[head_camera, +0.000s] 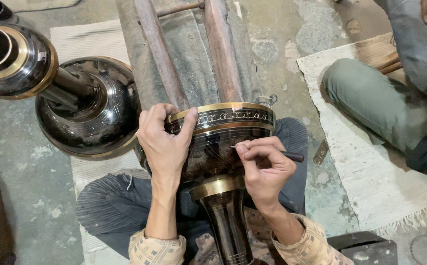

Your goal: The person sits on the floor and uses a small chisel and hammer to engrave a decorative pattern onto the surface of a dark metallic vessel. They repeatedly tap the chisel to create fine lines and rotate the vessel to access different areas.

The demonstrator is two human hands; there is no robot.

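While engraving runs, black vase (218, 147) lies across lap, between both hands, neck toward body. Upper band below brass rim already carries scroll pattern; dark belly near tool tip looks mostly plain, so plenty left, by my read. Left hand (164, 145) spread wide, gripping rim. Right hand (265, 167) pinched tight on thin engraving tool (272, 153), tip touching belly. Second vase (76, 98) left of left hand. Another person's knee (370, 98) right of right hand.

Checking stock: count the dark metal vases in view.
2. One vase lies across the person's lap, steadied by the left hand while the right hand works a tool on it. Another vase lies at upper left. More may sit outside the frame.
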